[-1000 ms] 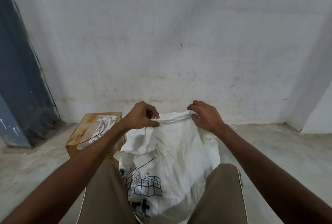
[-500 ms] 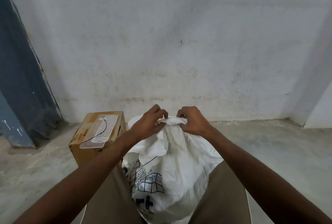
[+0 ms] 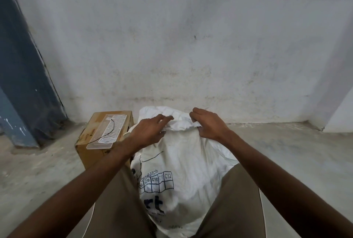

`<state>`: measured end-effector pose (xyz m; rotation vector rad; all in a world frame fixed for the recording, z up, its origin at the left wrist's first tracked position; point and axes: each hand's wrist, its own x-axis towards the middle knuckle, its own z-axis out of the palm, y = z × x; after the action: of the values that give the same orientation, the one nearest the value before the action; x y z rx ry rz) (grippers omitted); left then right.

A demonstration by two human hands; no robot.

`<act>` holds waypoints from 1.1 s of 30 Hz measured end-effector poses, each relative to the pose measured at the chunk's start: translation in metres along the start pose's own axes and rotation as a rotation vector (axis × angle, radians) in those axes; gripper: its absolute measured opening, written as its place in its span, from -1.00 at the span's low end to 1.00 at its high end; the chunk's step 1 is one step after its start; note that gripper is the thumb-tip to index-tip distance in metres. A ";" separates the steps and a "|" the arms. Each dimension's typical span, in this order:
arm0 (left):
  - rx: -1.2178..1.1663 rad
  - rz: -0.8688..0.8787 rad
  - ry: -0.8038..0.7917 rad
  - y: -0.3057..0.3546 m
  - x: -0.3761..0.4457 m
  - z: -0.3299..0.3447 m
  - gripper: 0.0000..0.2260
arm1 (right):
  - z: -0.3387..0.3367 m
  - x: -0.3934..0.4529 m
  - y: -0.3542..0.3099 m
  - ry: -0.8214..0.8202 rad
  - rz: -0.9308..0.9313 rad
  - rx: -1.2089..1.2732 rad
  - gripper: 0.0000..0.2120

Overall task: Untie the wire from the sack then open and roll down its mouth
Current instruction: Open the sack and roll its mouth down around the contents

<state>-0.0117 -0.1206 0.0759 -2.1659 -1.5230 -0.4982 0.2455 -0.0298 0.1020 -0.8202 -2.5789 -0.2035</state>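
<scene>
In the head view, a white woven plastic sack [image 3: 183, 163] printed with a blue grid and lettering is standing on the grey concrete floor [image 3: 286, 161] between the person's knees, which are covered in khaki cloth. Its mouth is sitting at the top as a thick band of folded fabric, the rolled rim [image 3: 181, 124], with a looser flap rising behind it toward the stained whitewashed wall [image 3: 191, 46].

The left hand [image 3: 148, 134] is reaching over the left end of that band, its fingers fairly straight and lying on the fabric; whether the thumb is pinching underneath cannot be told. The right hand [image 3: 209, 126] is gripping the right end of the band, fingers curled over the top and thumb tucked below.

No wire is showing round the neck of the sack. A thin dark wire [image 3: 109, 132] is lying just beside the sack on a clear plastic sheet with a white wavy pattern [image 3: 108, 131], which is resting on top of a brown cardboard box [image 3: 91, 148]; it may be the tie, but that is a guess.

Judging by this, the untying is done and the rolling down of the mouth is in hand. The next move probably calls for both hands taking a firm pinch on the band, turning it outward and downward evenly, and working round to the far side so the roll is not bunching at the back.
</scene>
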 end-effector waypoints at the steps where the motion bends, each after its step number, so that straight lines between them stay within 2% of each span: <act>1: 0.058 0.053 0.031 0.003 -0.001 0.000 -0.50 | 0.003 -0.002 0.000 0.011 0.025 0.006 -0.69; 4: -0.040 0.008 0.103 0.011 -0.001 0.000 -0.65 | 0.007 -0.003 -0.002 -0.059 0.132 0.181 -0.66; 7: -0.112 -0.096 0.146 0.014 0.004 0.003 -0.68 | -0.002 0.005 -0.008 -0.235 0.233 0.473 -0.46; 9: -0.032 -0.001 0.162 0.020 0.003 0.008 -0.68 | -0.004 0.008 -0.009 -0.291 0.256 0.532 -0.39; 11: 0.054 0.125 0.180 0.026 0.001 0.015 -0.71 | 0.000 0.006 -0.010 -0.303 0.222 0.409 -0.48; 14: -0.007 0.185 0.126 0.028 -0.001 0.027 -0.71 | 0.012 -0.001 -0.018 -0.184 0.194 0.277 -0.84; 16: -0.249 0.066 0.023 0.025 -0.003 0.031 -0.58 | 0.018 -0.004 -0.021 -0.132 0.171 0.201 -0.86; 18: -0.499 -0.063 -0.049 0.019 -0.006 0.031 -0.36 | 0.022 -0.008 -0.019 -0.097 0.125 0.127 -0.85; 20: -0.593 -0.118 -0.074 0.009 -0.008 0.032 -0.21 | 0.026 -0.016 -0.018 -0.003 0.045 0.098 -0.81; 22: -0.627 -0.144 -0.182 0.002 -0.007 0.031 -0.28 | 0.030 -0.028 -0.025 0.062 -0.079 0.057 -0.74; 24: -0.639 -0.161 -0.289 0.003 -0.007 0.032 -0.55 | 0.037 -0.037 -0.030 0.087 -0.170 -0.038 -0.68; 26: -0.556 -0.128 -0.311 0.011 -0.009 0.038 -0.76 | 0.042 -0.041 -0.030 0.137 -0.171 -0.049 -0.66; 27: -0.508 -0.107 -0.304 0.017 -0.010 0.040 -0.77 | 0.043 -0.041 -0.028 0.165 -0.149 -0.008 -0.66; 28: -0.486 -0.089 -0.290 0.022 -0.012 0.043 -0.70 | 0.043 -0.041 -0.027 0.189 -0.129 0.040 -0.68; 31: -0.346 -0.035 -0.192 0.027 -0.018 0.055 -0.33 | 0.041 -0.045 -0.027 0.253 -0.124 0.118 -0.72; 33: -0.343 -0.060 -0.141 0.026 -0.019 0.058 -0.32 | 0.040 -0.049 -0.027 0.291 -0.149 0.143 -0.72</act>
<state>0.0085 -0.1115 0.0133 -2.4632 -1.6841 -0.6824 0.2519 -0.0662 0.0447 -0.5063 -2.3477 -0.1665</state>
